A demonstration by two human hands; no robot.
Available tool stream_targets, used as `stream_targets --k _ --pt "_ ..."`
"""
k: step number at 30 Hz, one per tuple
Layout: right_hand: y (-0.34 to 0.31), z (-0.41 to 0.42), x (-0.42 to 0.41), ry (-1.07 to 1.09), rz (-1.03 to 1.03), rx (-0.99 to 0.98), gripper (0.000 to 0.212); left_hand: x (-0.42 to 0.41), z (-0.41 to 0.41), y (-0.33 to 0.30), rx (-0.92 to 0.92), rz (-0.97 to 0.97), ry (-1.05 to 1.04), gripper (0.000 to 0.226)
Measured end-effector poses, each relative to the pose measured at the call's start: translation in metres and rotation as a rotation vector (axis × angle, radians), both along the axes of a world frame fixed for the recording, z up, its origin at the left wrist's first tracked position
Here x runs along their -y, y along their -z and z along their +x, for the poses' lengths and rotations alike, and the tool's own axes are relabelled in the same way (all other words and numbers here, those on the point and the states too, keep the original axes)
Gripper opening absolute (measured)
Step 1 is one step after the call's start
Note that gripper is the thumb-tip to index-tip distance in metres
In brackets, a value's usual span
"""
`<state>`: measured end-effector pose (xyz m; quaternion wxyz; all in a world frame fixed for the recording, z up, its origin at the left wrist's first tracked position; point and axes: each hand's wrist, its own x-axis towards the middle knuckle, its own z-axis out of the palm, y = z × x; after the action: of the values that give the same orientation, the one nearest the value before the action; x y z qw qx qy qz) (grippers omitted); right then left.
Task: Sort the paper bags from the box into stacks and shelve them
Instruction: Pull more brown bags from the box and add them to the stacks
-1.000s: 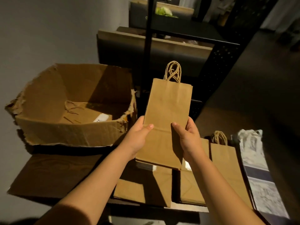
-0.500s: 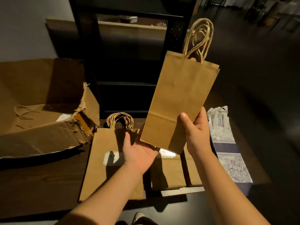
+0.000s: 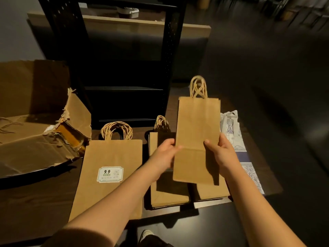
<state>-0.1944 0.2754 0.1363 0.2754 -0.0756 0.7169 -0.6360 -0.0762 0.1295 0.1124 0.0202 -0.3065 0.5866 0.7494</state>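
Since half a sec ago the held bag (image 3: 197, 139) has come down from up by the rack and levelled out, no longer tilted, and the left hand (image 3: 164, 155), which was flat and loose under it, now has hold of its left edge. Dim room, dark floor off to the right, pale wall at left. Dark table (image 3: 32, 198) w/ a black perforated rack (image 3: 124, 72) standing behind it and a wood shelf board (image 3: 192, 27) crossing further back. Torn box (image 3: 35, 139) sits at the table's left, flap ripped, a few bags still flat inside. Three brown stacks lie side by side in front of the rack: the big stack (image 3: 110, 175) w/ a white 9.9 sticker (image 3: 110, 174), the mid stack (image 3: 165, 195) just beside it, and the right stack (image 3: 211, 192) mostly hidden under the held bag. A white printed bag (image 3: 247, 166) lies flat at the far right. The held bag is plain kraft, narrow, folded flat, bottom crease across its lower half, twisted paper handles at the top end. It hangs above the right stack, not touching it. Right hand (image 3: 222, 154) pinches the right edge, thumb on top; left thumb lies on the face, fingers behind.
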Motion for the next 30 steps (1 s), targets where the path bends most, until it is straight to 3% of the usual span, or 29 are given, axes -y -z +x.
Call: stream_targets --k 2,5,9,12,15,19,24,28,30 --pt "0.017 -0.008 -0.019 -0.002 0.113 0.080 0.027 -0.012 -0.014 0.007 0.096 -0.144 0.185 0.044" --pt "0.037 -0.019 -0.041 -0.006 0.280 0.083 0.029 -0.033 -0.031 0.034 0.261 -0.218 0.274 0.053" --pt "0.052 -0.035 -0.052 -0.052 0.584 -0.038 0.027 -0.059 -0.046 0.053 0.373 -0.149 0.263 0.051" --pt "0.061 -0.048 -0.053 -0.103 0.773 -0.127 0.035 -0.073 -0.060 0.057 0.443 -0.044 0.242 0.064" --pt "0.070 -0.055 -0.051 -0.134 0.828 -0.186 0.040 -0.084 -0.070 0.054 0.509 0.007 0.240 0.074" --pt "0.084 -0.060 -0.048 -0.155 0.865 -0.190 0.039 -0.097 -0.077 0.059 0.562 -0.025 0.240 0.112" --pt "0.094 -0.066 -0.044 -0.210 0.922 -0.191 0.011 -0.104 -0.081 0.051 0.618 -0.122 0.263 0.107" --pt "0.095 -0.070 -0.041 -0.228 0.955 -0.229 0.019 -0.109 -0.082 0.042 0.610 -0.206 0.302 0.102" --pt "0.095 -0.072 -0.036 -0.227 0.961 -0.235 0.012 -0.108 -0.083 0.042 0.614 -0.232 0.295 0.102"
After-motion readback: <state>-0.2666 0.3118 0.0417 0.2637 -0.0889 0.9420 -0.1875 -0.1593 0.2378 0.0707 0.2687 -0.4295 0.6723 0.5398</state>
